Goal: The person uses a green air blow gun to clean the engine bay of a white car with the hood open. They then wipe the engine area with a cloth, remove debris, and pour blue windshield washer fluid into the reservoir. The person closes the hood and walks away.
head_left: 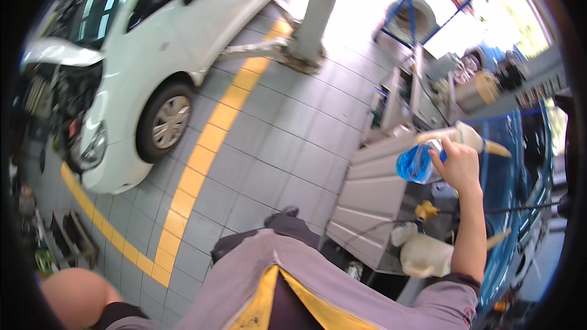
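Note:
My right hand (458, 162) is closed round the neck end of a clear bottle (415, 164) with bright blue liquid in it. The bottle lies tilted nearly sideways above a grey metal cabinet (370, 198), its blue end pointing left. Just beyond my hand is a cream plastic jug (466, 135) with a long spout. Another cream jug (425, 255) stands below, beside my right forearm. A small yellow object (426, 210) lies between them. At the lower left my left arm shows only in part, and its hand is not visible.
A white car (134, 73) with its bonnet up stands at the left, beside a yellow floor line (202, 157). A grey lift post (318, 18) rises beyond. Metal parts crowd the bench at the right, near a dark blue car panel (498, 146). Grey tiles cover the floor.

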### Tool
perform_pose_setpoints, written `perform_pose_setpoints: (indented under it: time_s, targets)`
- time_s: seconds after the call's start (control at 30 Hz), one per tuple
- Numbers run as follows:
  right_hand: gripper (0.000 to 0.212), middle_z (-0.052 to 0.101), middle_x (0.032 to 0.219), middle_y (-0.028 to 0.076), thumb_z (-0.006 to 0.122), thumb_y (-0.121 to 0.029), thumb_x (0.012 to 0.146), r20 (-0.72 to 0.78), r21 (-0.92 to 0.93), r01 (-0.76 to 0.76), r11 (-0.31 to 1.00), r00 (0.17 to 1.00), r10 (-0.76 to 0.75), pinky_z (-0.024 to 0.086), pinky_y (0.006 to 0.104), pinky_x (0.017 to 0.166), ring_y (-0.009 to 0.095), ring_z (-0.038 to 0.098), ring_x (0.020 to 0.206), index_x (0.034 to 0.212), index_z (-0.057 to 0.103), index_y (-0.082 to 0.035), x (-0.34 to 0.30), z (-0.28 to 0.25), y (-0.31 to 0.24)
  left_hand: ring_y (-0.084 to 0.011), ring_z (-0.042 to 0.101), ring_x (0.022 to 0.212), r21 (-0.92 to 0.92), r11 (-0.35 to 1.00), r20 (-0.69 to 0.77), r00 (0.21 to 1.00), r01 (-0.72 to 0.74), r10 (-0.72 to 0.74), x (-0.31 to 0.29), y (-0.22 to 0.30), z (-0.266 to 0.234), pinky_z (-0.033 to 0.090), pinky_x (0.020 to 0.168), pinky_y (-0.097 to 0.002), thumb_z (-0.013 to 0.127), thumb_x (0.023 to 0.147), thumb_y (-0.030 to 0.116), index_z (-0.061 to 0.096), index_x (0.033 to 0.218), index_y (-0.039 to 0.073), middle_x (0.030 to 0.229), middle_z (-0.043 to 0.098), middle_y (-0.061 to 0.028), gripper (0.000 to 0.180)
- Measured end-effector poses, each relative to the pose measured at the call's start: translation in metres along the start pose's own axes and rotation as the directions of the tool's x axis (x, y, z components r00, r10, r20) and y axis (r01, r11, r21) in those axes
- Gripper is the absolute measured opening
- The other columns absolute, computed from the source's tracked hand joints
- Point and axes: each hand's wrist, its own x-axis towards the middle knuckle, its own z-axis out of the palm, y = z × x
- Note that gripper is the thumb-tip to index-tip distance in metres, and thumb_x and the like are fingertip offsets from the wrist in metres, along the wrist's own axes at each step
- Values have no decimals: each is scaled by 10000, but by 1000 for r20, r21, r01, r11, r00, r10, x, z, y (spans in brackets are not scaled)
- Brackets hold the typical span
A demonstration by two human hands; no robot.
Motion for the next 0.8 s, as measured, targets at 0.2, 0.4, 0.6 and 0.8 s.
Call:
perform_pose_setpoints:
  time_s: [0.2, 0.4, 0.6, 0.8]
  targets:
    - [432, 583, 652, 91, 805, -429, 861, -345, 79, 533, 842, 807, -479, 460, 431, 558, 305, 620, 597, 788, 548, -90, 39, -86, -236, -258, 694, 1074, 179, 929, 430, 824, 324, -370, -111, -78, -59, 537, 964, -386, 790, 860, 63, 723, 1175, 68, 1129, 744, -70, 322]
    - [470, 552, 591, 50, 866, -436, 786, -545, 258, 860, 441, 507, -668, 438, 387, 507, 265, 585, 505, 740, 536, -105, 61, -191, -506, -427, 445, 1449, -19, 972, 505, 841, 234, -193, -241, -123, -114, 397, 1177, -523, 880, 796, 276, 344, 1622, 82, 1594, 399, -207, 1004]
    - [465, 560, 584, 58, 885, -421, 787, -644, 388, 917, 93, 342, -684, 466, 392, 501, 283, 600, 511, 755, 555, -95, 74, -264, -740, -454, 437, 1414, 137, 911, 274, 869, 388, -411, -268, -197, -243, 352, 1175, -575, 977, 646, 446, 251, 1656, 78, 1559, 389, -231, 1297]
    - [491, 606, 605, 75, 806, -492, 875, -621, 282, 951, -130, 77, -780, 484, 408, 505, 301, 640, 538, 772, 564, -78, 119, -308, -951, -423, 530, 1288, 120, 711, 26, 714, 693, -700, -299, -281, -334, 465, 1091, -490, 994, 676, 348, 315, 1628, 85, 1419, 502, -218, 1199]
